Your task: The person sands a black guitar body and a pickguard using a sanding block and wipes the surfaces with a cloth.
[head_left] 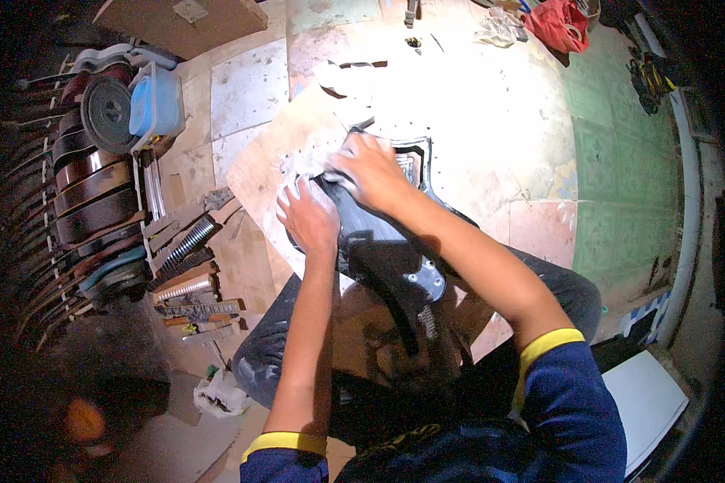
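A black electric guitar body (361,219) lies tilted across my lap, with whitish dust smeared over its surface. It has a cut-out near its far right edge and a pale area with several holes (429,282) at its near end. My left hand (309,214) holds the left edge, its dusty fingers bent over the side. On the far part of the body, my right hand (370,171) presses down with curled fingers; whatever lies under them is hidden. White powder coats both hands' fingertips. Beside them a whitish patch (300,165) shows on a brown board (259,171).
Guitars (93,189) stand in a row at the left, by a blue plastic container (155,105). Several tools and metal springs (187,241) lie on cardboard to my left. A red bag (557,26) sits far right on the tiled floor (612,161). A white panel (643,406) is near right.
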The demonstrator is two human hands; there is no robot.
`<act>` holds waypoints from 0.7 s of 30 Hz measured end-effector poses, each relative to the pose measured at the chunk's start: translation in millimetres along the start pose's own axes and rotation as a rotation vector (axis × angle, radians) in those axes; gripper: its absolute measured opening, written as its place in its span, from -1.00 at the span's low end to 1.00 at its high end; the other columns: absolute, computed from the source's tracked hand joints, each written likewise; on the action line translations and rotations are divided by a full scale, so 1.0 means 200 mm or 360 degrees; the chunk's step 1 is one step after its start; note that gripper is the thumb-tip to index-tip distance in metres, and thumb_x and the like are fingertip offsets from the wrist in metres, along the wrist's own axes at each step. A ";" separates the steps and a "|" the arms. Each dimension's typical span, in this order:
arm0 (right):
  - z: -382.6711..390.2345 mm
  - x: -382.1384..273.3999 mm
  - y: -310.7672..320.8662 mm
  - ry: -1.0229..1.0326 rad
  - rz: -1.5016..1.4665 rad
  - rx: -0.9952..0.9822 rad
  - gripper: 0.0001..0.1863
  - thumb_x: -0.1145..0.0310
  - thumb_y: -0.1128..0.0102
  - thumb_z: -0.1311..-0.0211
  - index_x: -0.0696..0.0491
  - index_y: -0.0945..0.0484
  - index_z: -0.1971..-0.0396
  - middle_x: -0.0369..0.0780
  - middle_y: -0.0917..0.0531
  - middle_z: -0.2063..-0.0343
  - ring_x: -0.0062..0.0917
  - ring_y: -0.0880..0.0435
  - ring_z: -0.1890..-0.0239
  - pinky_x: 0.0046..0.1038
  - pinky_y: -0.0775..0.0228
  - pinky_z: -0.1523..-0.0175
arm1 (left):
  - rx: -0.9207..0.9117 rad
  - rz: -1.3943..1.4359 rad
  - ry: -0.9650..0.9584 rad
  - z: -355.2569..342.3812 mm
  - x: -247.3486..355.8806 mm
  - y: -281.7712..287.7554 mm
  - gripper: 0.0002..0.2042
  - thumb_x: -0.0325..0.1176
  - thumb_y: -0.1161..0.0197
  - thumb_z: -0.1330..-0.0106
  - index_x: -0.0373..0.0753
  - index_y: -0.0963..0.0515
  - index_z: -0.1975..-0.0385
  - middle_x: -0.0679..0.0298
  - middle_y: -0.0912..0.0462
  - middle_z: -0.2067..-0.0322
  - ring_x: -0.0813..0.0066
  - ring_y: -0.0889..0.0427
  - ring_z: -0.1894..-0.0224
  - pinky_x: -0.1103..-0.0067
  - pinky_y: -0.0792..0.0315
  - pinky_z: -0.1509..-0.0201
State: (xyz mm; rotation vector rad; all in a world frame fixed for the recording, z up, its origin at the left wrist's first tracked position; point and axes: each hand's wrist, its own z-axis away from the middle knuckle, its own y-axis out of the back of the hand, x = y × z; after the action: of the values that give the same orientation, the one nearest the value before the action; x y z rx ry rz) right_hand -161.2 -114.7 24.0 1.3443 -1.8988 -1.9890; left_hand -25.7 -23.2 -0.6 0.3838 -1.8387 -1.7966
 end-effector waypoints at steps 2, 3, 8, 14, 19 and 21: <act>0.27 0.07 0.04 0.0131 -0.0084 -0.0085 -0.73 0.22 -0.35 -0.22 -0.21 -0.66 0.07 -0.14 -0.51 0.15 -0.17 -0.49 0.01 -0.10 -0.29 -0.04 | -0.0054 0.0014 0.0060 -0.02 -0.03 0.00 -0.47 -0.26 -0.18 -0.24 -0.18 -0.45 -0.26 -0.16 -0.40 -0.28 -0.26 -0.31 -0.36 -0.05 -0.19 -0.40; 0.43 0.08 0.15 0.0063 -0.0195 -0.0202 -0.68 0.28 -0.33 -0.16 -0.25 -0.65 0.04 -0.11 -0.50 0.08 -0.16 -0.47 -0.06 -0.05 -0.29 -0.09 | -0.0065 -0.0006 0.0063 -0.01 -0.03 -0.01 -0.47 -0.27 -0.18 -0.24 -0.18 -0.45 -0.26 -0.16 -0.41 -0.28 -0.25 -0.31 -0.36 -0.05 -0.19 -0.40; 0.32 0.10 0.11 -0.0040 -0.0188 -0.0263 -0.64 0.35 -0.25 -0.14 -0.25 -0.63 0.03 -0.07 -0.49 0.06 -0.15 -0.45 -0.11 -0.08 -0.29 -0.11 | -0.0019 -0.0014 -0.0045 0.02 0.03 -0.02 -0.51 -0.33 -0.14 -0.27 -0.18 -0.46 -0.25 -0.14 -0.42 -0.27 -0.25 -0.32 -0.34 -0.06 -0.18 -0.40; 0.12 0.01 0.05 0.0069 -0.0148 -0.0186 -0.67 0.35 -0.23 -0.21 -0.23 -0.64 0.02 -0.11 -0.52 0.13 -0.14 -0.48 -0.07 -0.06 -0.31 -0.08 | 0.0012 0.0022 0.0044 0.01 -0.05 -0.02 -0.56 -0.21 -0.08 -0.38 -0.17 -0.47 -0.23 -0.18 -0.44 -0.24 -0.25 -0.33 -0.34 -0.08 -0.19 -0.39; 0.48 0.07 0.22 0.0097 -0.0138 -0.0310 -0.68 0.19 -0.31 -0.22 -0.24 -0.66 0.01 -0.10 -0.50 0.13 -0.12 -0.48 -0.03 -0.04 -0.34 0.00 | 0.0028 -0.0052 0.0033 -0.02 -0.08 -0.05 -0.61 -0.16 -0.04 -0.41 -0.12 -0.51 -0.17 -0.11 -0.48 -0.20 -0.16 -0.39 -0.30 -0.06 -0.27 -0.32; 0.23 0.04 0.10 0.0119 0.0015 -0.0129 -0.69 0.22 -0.33 -0.23 -0.23 -0.66 0.01 -0.09 -0.50 0.13 -0.13 -0.48 -0.01 -0.07 -0.34 0.03 | 0.0003 0.0067 0.0020 0.00 0.01 0.00 -0.61 -0.17 -0.05 -0.41 -0.16 -0.52 -0.15 -0.11 -0.49 -0.19 -0.15 -0.39 -0.29 -0.05 -0.27 -0.32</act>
State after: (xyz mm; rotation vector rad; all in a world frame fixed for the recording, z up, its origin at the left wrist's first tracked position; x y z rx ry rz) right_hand -204.7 -88.7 30.2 1.3662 -1.7698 -1.9593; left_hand -27.5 -25.4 -0.4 0.3536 -1.8265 -1.7604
